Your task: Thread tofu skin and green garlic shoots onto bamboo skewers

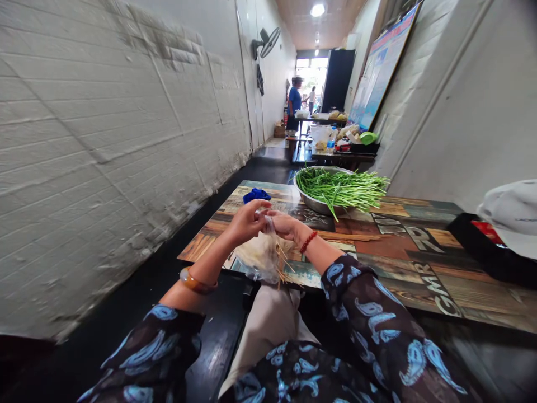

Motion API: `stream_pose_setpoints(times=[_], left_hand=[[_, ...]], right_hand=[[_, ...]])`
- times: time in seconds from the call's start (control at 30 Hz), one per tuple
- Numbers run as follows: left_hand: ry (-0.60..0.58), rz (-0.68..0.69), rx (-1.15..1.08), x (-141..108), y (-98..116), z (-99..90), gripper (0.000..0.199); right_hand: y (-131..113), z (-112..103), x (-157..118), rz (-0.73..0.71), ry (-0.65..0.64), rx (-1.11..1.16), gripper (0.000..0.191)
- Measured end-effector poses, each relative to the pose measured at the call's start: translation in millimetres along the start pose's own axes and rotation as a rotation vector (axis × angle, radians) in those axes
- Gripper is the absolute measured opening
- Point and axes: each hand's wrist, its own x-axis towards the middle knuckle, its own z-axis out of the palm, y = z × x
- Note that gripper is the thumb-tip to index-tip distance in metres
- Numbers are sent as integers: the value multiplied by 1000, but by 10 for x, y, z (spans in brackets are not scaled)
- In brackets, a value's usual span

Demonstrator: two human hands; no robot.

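My left hand [248, 222] and my right hand [284, 224] meet over the near edge of the wood-patterned table [386, 246]. Both are closed on the gathered top of a clear plastic bag [258, 254], which hangs below them with something pale inside. Thin tan sticks [284, 262] poke out at the bag's right side. Just beyond my hands lies a crumpled blue cloth [257, 195]. Farther back, a metal bowl [312, 204] holds a heap of long green stalks [348, 187].
At the right end of the table a white cap [514, 215] rests by a black box [465, 238]. Beyond stands another table with a bottle [330, 141] and bags. A person in blue [294, 101] stands far back. A white wall [104, 140] runs along the left.
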Motion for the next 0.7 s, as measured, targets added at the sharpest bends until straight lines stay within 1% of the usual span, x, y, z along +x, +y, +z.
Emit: stream_pose_setpoints(times=[0.1,0.17,0.27,0.37,0.43,0.47,0.53,0.57,0.6,0.63,0.7], left_hand=[[-14,-123,-16,26,4,-38,35],[-19,-164,19,38,-1,-81,28],[-34,-143,113,47,15,-132,17],[-61,-117,216,75,53,-135,16],[-54,-101,321,110,75,-114,16],[-37,-82,384,129,81,-105,15],[7,-37,487,153,77,-106,13],[10,-23,507,153,67,-121,12],[-11,-18,495,143,52,-146,14],[-56,-22,451,122,33,-180,17],[-163,-25,305,56,-16,-254,25]], right_hand=[[21,-75,-38,10,-148,1,16],[22,-139,-82,0,-227,3,13],[-13,-222,-159,-9,-302,19,11],[-80,-228,-219,1,-307,-10,14],[-112,-165,-224,-16,-292,-78,18],[-116,-119,-211,-25,-260,-117,19],[-96,-23,-165,-24,-144,-214,18],[-76,15,-139,-14,-81,-261,16],[-53,41,-115,-5,-30,-302,15],[-28,54,-97,0,5,-331,17],[12,40,-81,-2,23,-349,24]])
